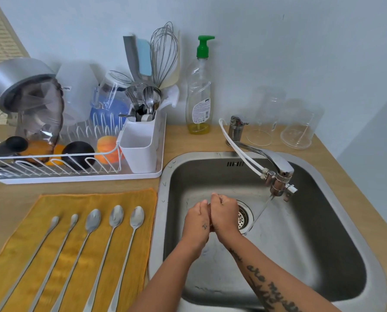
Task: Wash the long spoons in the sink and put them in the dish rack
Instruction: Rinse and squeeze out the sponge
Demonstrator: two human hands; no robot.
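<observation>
Several long-handled metal spoons (115, 224) lie side by side on a yellow cloth (143, 199) left of the steel sink (312, 221), bowls pointing away from me. Over the sink, near the drain, my left hand (196, 221) and my right hand (225, 215) are pressed together with fingers curled. They hold a small reddish sponge (210, 218) between them, mostly hidden. Neither hand holds a spoon. A thin stream of water runs from the tap (278, 167) just right of my hands. The white dish rack (75, 176) stands behind the cloth.
The rack holds a pot, a jar, dark and orange items, and a white cutlery holder (140, 145) with spoons, forks and a whisk. A green-capped soap bottle (198, 95) stands behind the sink. Two upturned clear glasses (298, 129) stand at the back right.
</observation>
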